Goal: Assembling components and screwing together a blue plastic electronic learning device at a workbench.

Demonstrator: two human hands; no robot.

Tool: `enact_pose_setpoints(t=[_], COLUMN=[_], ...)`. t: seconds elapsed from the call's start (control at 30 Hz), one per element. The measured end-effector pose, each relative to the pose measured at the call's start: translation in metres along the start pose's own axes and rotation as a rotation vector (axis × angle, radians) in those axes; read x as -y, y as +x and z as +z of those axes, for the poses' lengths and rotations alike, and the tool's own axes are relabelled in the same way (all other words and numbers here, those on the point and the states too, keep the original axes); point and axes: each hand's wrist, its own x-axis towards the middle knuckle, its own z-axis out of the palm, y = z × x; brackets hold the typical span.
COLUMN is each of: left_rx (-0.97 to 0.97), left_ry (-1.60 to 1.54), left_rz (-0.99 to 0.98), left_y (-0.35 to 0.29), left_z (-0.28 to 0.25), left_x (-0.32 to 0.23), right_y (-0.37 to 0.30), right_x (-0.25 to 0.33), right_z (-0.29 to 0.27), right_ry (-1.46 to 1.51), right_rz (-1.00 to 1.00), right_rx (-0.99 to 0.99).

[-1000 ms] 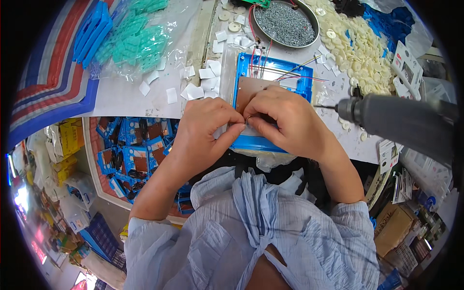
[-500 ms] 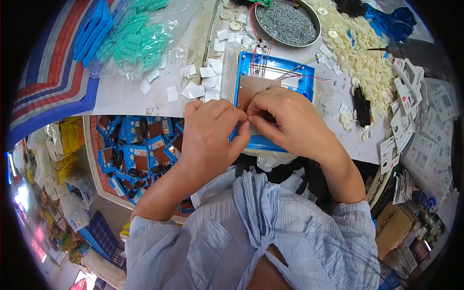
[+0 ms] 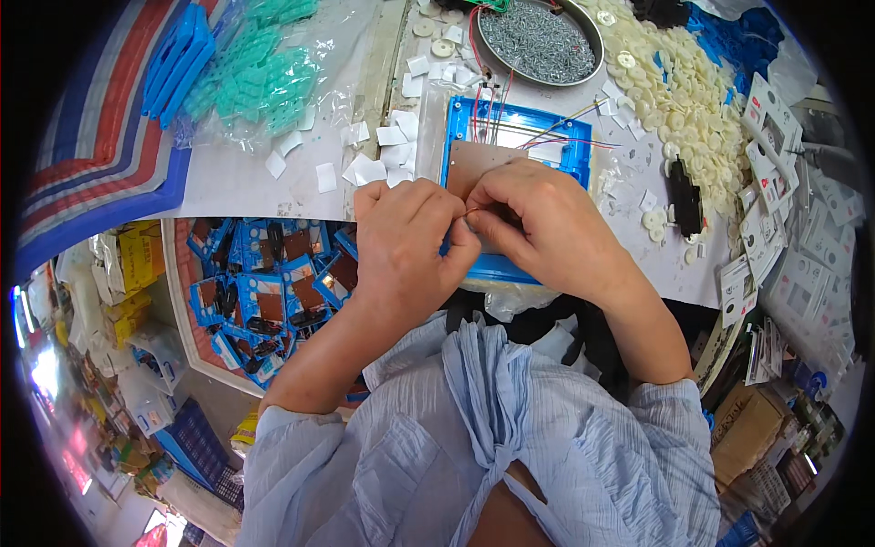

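Observation:
A blue plastic frame [image 3: 570,128] lies on the table in front of me, with a brown circuit board [image 3: 478,164] over its left part. Several thin coloured wires [image 3: 483,118] run up from behind the board. My left hand [image 3: 406,237] is closed at the frame's left edge, thumb and forefinger pinched. Close beside it, my right hand [image 3: 538,223] pinches too, its fingertips almost meeting the left ones. A thin reddish wire [image 3: 471,211] shows between the two pinches. The fingers hide the lower part of the board.
A round metal tray of screws [image 3: 597,68] stands behind the frame. Cream plastic discs [image 3: 702,118] are heaped at the right, near a black part [image 3: 684,201]. White square pads [image 3: 392,137] lie scattered left. A bin [image 3: 187,314] of blue assemblies [image 3: 264,283] sits below the table's left edge.
My left hand has shifted slightly, its thumb now bent closer to the forefinger. The reddish wire shows more plainly between the hands. A dark tool at the far right has gone from its place.

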Motion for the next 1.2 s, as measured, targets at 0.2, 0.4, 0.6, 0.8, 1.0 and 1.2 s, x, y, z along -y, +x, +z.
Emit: enact_pose_setpoints(t=[0.2, 0.4, 0.6, 0.8, 1.0, 1.2], left_rx=[0.057, 0.093, 0.091, 0.126, 0.183, 0.224], left_ry=[-0.110, -0.163, -0.138, -0.160, -0.304, -0.457], left_rz=[-0.061, -0.124, -0.100, -0.131, -0.226, -0.378], left_y=[-0.002, 0.001, 0.002, 0.003, 0.002, 0.003], left_z=[-0.006, -0.022, -0.019, -0.020, -0.023, -0.027], left_x=[0.005, 0.004, 0.004, 0.004, 0.007, 0.003], right_y=[0.000, 0.002, 0.002, 0.003, 0.000, -0.007], right_x=[0.000, -0.001, -0.001, -0.001, 0.000, 0.010], right_z=[-0.004, -0.004, -0.003, -0.004, -0.002, 0.002], right_ry=[0.049, 0.074, 0.074, 0.123, 0.115, -0.117], right_rz=[0.043, 0.034, 0.059, 0.005, 0.003, -0.163], right_rx=[0.057, 0.054, 0.069, 0.058, 0.017, -0.255])
